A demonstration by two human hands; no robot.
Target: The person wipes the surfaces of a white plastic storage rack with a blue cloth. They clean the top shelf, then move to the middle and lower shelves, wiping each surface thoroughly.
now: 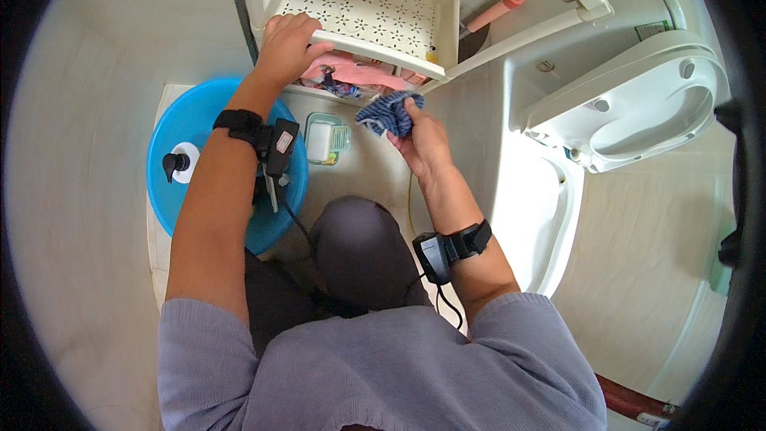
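Observation:
My left hand grips the front left corner of a cream plastic shelf tray, fingers over the rim and thumb along its front. Flower-shaped holes pattern the tray's floor, and a small yellow thing lies in its front right corner. Between the thumb and fingers of my right hand is a crumpled blue striped cloth, held just in front of the lower tier. Pink fabric or packaging and a dark patterned item fill that lower tier, partly hidden under the tray.
Left, a blue basin holds a pump bottle. A green soap dish with a white bar sits on the floor. On the right stands a toilet, lid raised. A pink handle shows beside the tray.

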